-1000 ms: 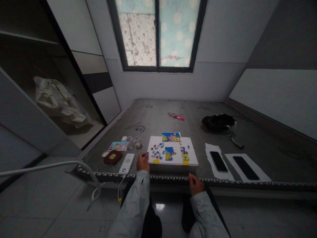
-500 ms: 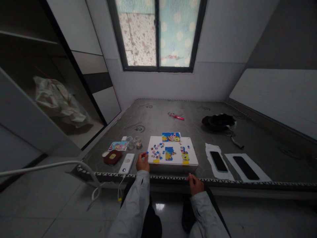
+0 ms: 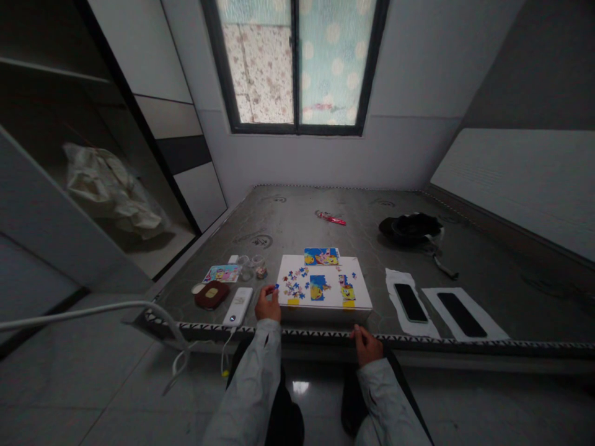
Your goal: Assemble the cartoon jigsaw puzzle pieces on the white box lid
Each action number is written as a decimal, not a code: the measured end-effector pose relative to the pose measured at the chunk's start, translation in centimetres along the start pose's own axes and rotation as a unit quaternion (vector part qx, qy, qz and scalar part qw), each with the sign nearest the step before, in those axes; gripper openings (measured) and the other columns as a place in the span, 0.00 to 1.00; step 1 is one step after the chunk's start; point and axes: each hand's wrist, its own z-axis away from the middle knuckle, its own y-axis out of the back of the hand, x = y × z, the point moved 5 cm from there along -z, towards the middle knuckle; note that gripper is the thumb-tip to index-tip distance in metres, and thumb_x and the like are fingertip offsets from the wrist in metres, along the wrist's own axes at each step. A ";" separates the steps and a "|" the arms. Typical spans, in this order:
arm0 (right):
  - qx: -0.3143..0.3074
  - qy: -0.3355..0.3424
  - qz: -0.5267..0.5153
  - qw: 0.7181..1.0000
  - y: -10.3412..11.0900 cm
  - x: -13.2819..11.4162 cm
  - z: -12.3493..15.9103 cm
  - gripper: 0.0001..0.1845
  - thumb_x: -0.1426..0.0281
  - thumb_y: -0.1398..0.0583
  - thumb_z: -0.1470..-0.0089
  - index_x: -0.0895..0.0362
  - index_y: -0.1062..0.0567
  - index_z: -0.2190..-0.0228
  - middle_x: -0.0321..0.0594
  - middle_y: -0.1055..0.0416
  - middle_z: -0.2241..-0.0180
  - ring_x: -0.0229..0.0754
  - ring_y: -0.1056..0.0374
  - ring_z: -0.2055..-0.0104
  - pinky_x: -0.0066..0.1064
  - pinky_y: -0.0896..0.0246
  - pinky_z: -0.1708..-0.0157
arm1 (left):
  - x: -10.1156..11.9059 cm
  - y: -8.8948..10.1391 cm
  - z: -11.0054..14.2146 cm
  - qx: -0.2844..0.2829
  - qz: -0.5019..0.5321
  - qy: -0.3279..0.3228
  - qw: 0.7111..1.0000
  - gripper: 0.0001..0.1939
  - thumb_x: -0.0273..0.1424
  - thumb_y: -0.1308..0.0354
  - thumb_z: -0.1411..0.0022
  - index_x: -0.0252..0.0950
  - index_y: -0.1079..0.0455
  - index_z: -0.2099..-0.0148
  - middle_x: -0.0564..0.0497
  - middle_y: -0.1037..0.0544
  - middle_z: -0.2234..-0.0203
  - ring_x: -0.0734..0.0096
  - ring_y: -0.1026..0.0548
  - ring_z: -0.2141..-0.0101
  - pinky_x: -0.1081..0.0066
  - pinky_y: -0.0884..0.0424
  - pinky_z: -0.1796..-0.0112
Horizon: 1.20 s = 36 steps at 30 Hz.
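My left hand (image 3: pixel 268 304) is at the left edge of a white box (image 3: pixel 334 267), pinching a small blue jigsaw puzzle piece (image 3: pixel 277 286). On the box lid lie several loose puzzle pieces (image 3: pixel 294 286) at the left. A joined blue-and-yellow section (image 3: pixel 318 288) lies in the middle, and another joined section (image 3: pixel 346 288) with a yellow cartoon figure is to its right. A picture card (image 3: pixel 321 256) rests along the lid's far edge. My right hand (image 3: pixel 369 347) is closed in front of the box's near right corner, fingertips together; whatever they hold, if anything, is too small to see.
Left of the box are a white power bank (image 3: pixel 238 307) with a cable, a brown pouch (image 3: pixel 212 295), a colourful card (image 3: pixel 222 274) and small clear containers (image 3: pixel 251 266). To the right lie two phones (image 3: pixel 411 303) on white sheets, and a dark cap (image 3: pixel 411 228) farther back.
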 end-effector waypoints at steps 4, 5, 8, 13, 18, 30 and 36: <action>0.003 0.001 -0.004 1.000 0.0 -0.1 0.0 0.34 0.44 0.57 0.41 0.53 0.29 0.81 0.36 0.30 0.82 0.39 0.35 0.79 0.29 0.46 0.71 | 0.3 0.2 0.1 0.000 -0.004 -0.002 1.000 0.08 0.32 0.41 0.42 0.40 0.26 0.59 0.50 0.19 0.64 0.64 0.23 0.61 0.67 0.33 0.58; 0.002 0.001 -0.004 1.000 0.0 -0.1 0.0 0.34 0.44 0.57 0.41 0.53 0.28 0.81 0.36 0.30 0.82 0.39 0.35 0.78 0.29 0.46 0.71 | 0.4 0.2 0.2 -0.001 -0.005 -0.004 1.000 0.09 0.31 0.41 0.42 0.40 0.26 0.58 0.49 0.19 0.64 0.64 0.23 0.61 0.66 0.33 0.58; -0.002 0.000 -0.003 1.000 0.0 -0.1 0.0 0.34 0.45 0.56 0.41 0.53 0.28 0.81 0.36 0.30 0.81 0.40 0.35 0.78 0.29 0.46 0.71 | 0.6 0.3 0.2 -0.005 -0.005 -0.010 1.000 0.09 0.31 0.42 0.41 0.40 0.25 0.58 0.49 0.19 0.63 0.64 0.23 0.61 0.66 0.32 0.58; 0.003 -0.001 0.004 1.000 0.1 -0.2 0.1 0.34 0.45 0.57 0.41 0.54 0.29 0.81 0.36 0.31 0.83 0.39 0.36 0.79 0.29 0.46 0.72 | 0.5 0.2 0.2 -0.009 -0.005 -0.010 1.000 0.09 0.31 0.42 0.40 0.40 0.25 0.57 0.48 0.19 0.62 0.63 0.23 0.59 0.65 0.32 0.56; 0.002 0.005 0.010 1.000 0.2 -0.1 0.0 0.35 0.43 0.57 0.42 0.53 0.28 0.81 0.36 0.30 0.83 0.39 0.36 0.80 0.29 0.45 0.73 | 0.4 0.1 0.2 -0.009 0.003 -0.002 1.000 0.10 0.31 0.42 0.40 0.39 0.27 0.56 0.49 0.19 0.62 0.65 0.22 0.59 0.67 0.32 0.55; -0.001 -0.013 0.011 1.000 0.3 -0.1 0.1 0.35 0.43 0.57 0.42 0.53 0.27 0.81 0.37 0.28 0.81 0.42 0.31 0.76 0.30 0.43 0.70 | 0.9 0.6 0.2 -0.058 -0.071 0.017 0.996 0.10 0.33 0.43 0.39 0.41 0.24 0.57 0.51 0.18 0.60 0.68 0.22 0.57 0.71 0.30 0.54; -0.006 -0.007 0.021 1.000 0.4 -0.3 0.1 0.35 0.43 0.57 0.42 0.53 0.27 0.81 0.37 0.29 0.81 0.42 0.31 0.77 0.30 0.43 0.71 | 1.1 0.5 0.2 -0.081 -0.108 0.026 0.990 0.14 0.37 0.44 0.37 0.42 0.22 0.52 0.48 0.18 0.57 0.62 0.23 0.55 0.66 0.30 0.53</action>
